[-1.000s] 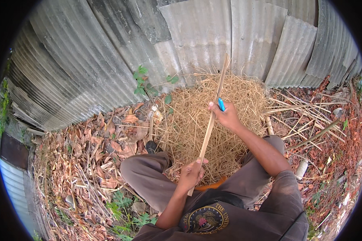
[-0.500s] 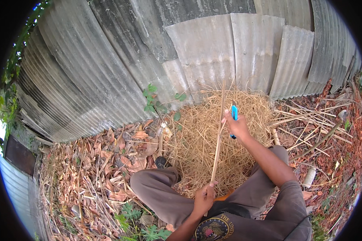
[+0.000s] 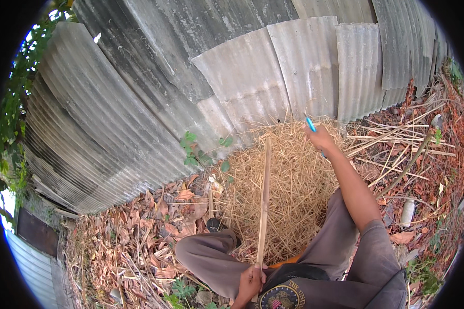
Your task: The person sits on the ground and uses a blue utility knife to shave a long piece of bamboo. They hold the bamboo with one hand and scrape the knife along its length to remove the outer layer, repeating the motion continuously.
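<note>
Right hand (image 3: 319,139) moved away from strip (image 3: 264,206), gripping blue cutter (image 3: 311,124), bottle (image 3: 407,213) contents unclear

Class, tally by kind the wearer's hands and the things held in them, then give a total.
Hands: 2 (left hand, right hand)
Long pale strip: 1
Blue tool: 1
Total: 4

Corrugated metal fence (image 3: 314,69) far side; dry leaves (image 3: 154,221) left; whitish bottle (image 3: 407,213) right; green plant (image 3: 191,161) by fence.
</note>
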Demonstrator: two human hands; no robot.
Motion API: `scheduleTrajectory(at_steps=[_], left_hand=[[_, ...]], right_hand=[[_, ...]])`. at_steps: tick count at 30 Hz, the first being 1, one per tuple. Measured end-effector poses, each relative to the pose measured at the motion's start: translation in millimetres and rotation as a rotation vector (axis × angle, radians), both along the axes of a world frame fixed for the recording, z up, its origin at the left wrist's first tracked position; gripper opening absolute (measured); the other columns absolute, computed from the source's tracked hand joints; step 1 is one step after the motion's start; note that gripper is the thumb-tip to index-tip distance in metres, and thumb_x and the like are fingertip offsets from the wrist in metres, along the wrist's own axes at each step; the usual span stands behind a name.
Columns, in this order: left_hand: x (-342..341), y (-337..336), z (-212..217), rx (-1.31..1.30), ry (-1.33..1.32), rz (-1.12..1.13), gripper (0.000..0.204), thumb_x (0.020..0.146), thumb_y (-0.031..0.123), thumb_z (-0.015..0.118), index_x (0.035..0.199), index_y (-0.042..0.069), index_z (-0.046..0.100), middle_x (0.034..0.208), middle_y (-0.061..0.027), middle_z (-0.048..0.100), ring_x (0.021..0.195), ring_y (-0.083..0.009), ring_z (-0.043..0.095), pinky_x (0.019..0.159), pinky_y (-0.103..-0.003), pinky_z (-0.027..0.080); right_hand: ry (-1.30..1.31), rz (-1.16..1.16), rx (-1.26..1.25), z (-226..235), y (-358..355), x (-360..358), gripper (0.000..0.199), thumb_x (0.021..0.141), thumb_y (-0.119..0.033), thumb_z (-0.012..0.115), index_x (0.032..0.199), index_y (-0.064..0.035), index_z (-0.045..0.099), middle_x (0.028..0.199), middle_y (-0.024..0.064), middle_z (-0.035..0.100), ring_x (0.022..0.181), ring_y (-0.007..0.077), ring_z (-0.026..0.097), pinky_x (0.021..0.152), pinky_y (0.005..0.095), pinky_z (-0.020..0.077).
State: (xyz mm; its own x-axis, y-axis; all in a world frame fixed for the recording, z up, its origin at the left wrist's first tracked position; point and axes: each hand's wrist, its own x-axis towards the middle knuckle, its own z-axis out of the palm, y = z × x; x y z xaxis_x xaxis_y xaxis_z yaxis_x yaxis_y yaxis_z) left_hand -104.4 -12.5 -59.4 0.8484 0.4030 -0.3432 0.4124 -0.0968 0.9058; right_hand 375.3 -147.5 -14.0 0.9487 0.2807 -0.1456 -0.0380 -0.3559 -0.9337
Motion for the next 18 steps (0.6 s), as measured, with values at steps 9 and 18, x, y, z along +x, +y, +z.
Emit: scheduleTrajectory(at_steps=[9,18], left_hand=[[108.7,16.9,72.8,-0.638,-0.285,0.252,0.036,0.105,0.038,0.033,0.093,0.007,0.048,0.058,-0.0008,0.043,0.044,-0.0119,0.042,0.044,-0.025,0.038],[126.8,20.8,69.1,-0.887,-0.349,0.263,0.033,0.105,0.036,0.034,0.084,0.012,0.042,0.055,0.0049,0.031,0.041,-0.0074,0.027,0.045,-0.023,0.028]], right_hand=[[-0.62,0.333,-0.313,26.3,41.5,-108.7,0.063,0.079,-0.069,0.059,0.089,-0.007,0.064,0.066,0.0154,0.064,0.061,0.0323,0.065,0.059,0.046,0.0504],[-0.844,0.581,-0.137,12.7,45.5,-136.6,0.065,0.082,-0.073,0.049,0.076,-0.0089,0.057,0.058,0.0123,0.058,0.056,0.0328,0.061,0.053,0.046,0.0461]])
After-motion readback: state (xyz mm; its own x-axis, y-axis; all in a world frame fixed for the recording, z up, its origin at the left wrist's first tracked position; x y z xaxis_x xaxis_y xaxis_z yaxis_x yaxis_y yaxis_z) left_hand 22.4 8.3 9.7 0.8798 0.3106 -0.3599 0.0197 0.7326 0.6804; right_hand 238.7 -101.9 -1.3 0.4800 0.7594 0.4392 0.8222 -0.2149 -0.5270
